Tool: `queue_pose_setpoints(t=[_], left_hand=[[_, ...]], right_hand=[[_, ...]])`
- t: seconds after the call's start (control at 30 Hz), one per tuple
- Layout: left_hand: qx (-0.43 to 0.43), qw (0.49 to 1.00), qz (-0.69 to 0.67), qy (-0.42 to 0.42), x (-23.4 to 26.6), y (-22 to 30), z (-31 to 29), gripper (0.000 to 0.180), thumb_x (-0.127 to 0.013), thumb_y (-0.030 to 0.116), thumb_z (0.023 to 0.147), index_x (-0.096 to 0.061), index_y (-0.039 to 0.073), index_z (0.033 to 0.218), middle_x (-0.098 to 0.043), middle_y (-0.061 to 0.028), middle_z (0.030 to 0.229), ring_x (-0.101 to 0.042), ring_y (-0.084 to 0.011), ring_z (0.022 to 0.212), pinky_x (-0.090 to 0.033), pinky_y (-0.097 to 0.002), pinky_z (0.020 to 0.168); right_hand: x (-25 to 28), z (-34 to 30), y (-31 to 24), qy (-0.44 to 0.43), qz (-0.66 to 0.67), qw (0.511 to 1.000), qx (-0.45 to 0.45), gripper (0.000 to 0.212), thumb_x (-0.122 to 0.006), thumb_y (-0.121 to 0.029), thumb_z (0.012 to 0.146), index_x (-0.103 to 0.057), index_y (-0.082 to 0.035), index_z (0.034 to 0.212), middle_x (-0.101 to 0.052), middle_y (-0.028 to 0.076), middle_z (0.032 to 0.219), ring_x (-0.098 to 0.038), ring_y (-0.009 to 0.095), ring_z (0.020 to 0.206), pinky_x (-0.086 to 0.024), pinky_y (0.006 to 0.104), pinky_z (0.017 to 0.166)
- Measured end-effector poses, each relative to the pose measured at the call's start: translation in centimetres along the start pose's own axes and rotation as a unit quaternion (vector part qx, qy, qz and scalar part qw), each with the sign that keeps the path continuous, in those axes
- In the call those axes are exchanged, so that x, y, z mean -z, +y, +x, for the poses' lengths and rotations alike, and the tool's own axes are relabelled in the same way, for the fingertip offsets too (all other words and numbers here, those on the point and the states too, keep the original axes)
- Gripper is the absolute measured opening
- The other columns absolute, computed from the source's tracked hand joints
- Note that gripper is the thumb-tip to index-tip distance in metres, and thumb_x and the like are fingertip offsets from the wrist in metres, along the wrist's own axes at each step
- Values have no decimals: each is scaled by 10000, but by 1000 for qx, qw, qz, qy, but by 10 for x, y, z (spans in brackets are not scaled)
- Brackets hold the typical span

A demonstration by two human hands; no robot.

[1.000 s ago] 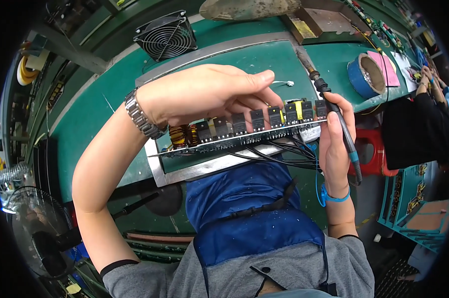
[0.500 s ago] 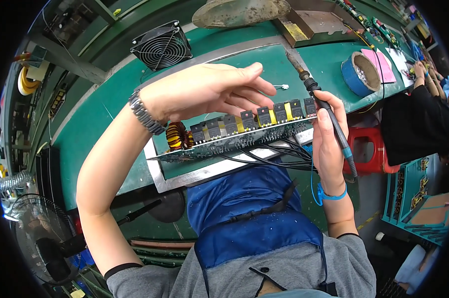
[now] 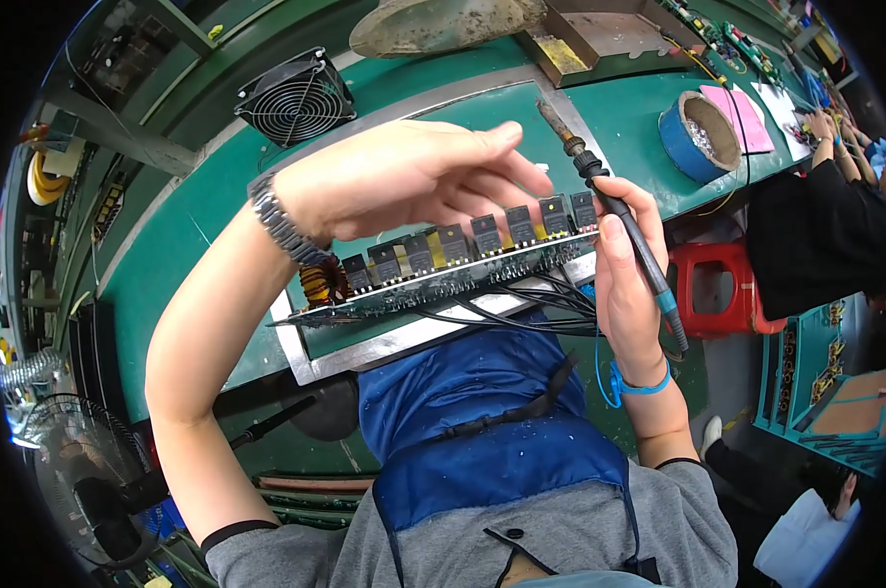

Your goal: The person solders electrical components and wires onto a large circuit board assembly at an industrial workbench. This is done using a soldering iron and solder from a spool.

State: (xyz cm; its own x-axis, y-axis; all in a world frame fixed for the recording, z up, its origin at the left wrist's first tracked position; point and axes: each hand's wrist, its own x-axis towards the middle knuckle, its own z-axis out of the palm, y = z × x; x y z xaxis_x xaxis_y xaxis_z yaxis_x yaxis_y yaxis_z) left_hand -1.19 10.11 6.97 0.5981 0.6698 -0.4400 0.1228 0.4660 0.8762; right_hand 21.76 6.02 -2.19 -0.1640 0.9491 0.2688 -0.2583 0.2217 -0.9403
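Note:
A long circuit board (image 3: 443, 281) is tilted up in front of me, with a row of black transistors (image 3: 485, 235) along its far side. Yellow pieces sit between some of them, and a copper-wound coil (image 3: 322, 284) stands at the left end. My left hand (image 3: 433, 181) reaches behind the row, thumb apart and fingers stretched out; the transistors hide some fingertips. In my right hand (image 3: 631, 265) is a soldering iron (image 3: 634, 240), its tip pointing up and away. That hand is also at the board's right end. Black cables (image 3: 521, 312) hang below the board.
A metal frame (image 3: 365, 365) lies on the green bench. Behind are a black cooling fan (image 3: 296, 98) and a metal tray (image 3: 610, 49). To the right are a blue round tub (image 3: 698, 137), pink sheet (image 3: 747, 118), red stool (image 3: 713, 284) and another person's arm (image 3: 823, 137).
The board, both my hands and the soldering iron appear slightly further left in view, as does the bench behind. My hold on the iron is the same.

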Motion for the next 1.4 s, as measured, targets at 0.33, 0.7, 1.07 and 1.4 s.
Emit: queue_pose_setpoints(t=[0.33, 0.7, 1.07, 1.4], left_hand=[[-222, 877, 150, 400, 17, -71, -119, 593, -274, 446, 1007, -413, -9, 1361, -491, -166, 1347, -439, -254, 1279, -328, -418, 1067], [-197, 845, 2, 497, -14, -226, -118, 255, -621, 8, 884, -580, -21, 1134, -629, -38, 1032, -577, -91, 929, -456, -242, 847], [-268, 740, 164, 594, -19, -190, -109, 860, -857, 194, 604, -425, -12, 1318, -498, -140, 1286, -475, -249, 1213, -368, -397, 1039], [-280, 726, 540, 321, -26, -60, -64, 673, -790, 238, 677, -535, 25, 1262, -570, -157, 1243, -513, -334, 1202, -419, -430, 993]], right_hand=[[1, 10, 4, 30, -35, 999, 28, 294, -584, -145, 922, -548, -1, 1175, -564, 50, 1006, -525, 95, 932, -416, 235, 863], [-3, 12, 2, 32, 20, 999, 1, 305, -562, -110, 928, -533, 7, 1208, -546, 44, 1070, -483, 62, 928, -383, 193, 808], [-1, 12, 9, 19, -9, 1000, -13, 326, -473, -141, 962, -468, 7, 1252, -529, 84, 1155, -513, 119, 1019, -393, 287, 928], [-3, 2, 9, 48, 24, 999, -1, 361, -466, -160, 958, -437, 20, 1270, -496, 120, 1226, -478, 177, 1164, -351, 345, 1043]])
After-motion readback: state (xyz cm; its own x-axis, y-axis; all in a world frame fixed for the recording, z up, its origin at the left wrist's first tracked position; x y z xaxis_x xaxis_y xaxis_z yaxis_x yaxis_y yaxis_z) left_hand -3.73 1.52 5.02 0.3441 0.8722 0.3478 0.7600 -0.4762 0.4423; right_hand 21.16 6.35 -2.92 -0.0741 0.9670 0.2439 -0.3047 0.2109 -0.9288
